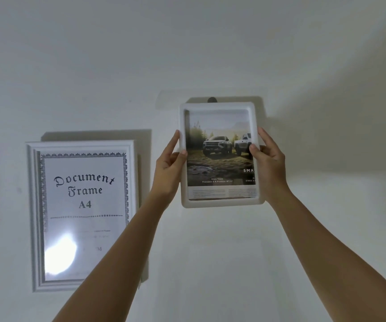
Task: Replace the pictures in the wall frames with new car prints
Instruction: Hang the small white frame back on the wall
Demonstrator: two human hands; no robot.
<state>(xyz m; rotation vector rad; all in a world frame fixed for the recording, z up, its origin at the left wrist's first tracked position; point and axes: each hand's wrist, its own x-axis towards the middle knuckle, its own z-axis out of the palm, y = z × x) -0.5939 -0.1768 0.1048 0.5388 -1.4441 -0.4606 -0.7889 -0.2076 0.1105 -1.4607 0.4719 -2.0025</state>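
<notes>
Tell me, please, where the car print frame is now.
The car print frame is right of centre in the head view, held by the left hand and right hand just under a dark hook, right of the document frame.

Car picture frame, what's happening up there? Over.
Left hand, right hand gripping sides of white rounded plastic frame holding car print. Frame top just below dark wall hook. Nothing blocking.

Rounded white frame (221,203) held upright at the wall (210,43), its top edge just below a dark hook (212,99). The left grip (168,168) clasps its left edge and the right grip (268,163) its right edge, thumbs over the front. Inside lies a car print (219,156) showing two off-road vehicles. Further left, a moulded white frame (35,217) hangs with a stock sheet (85,189) reading "Document Frame A4".
</notes>
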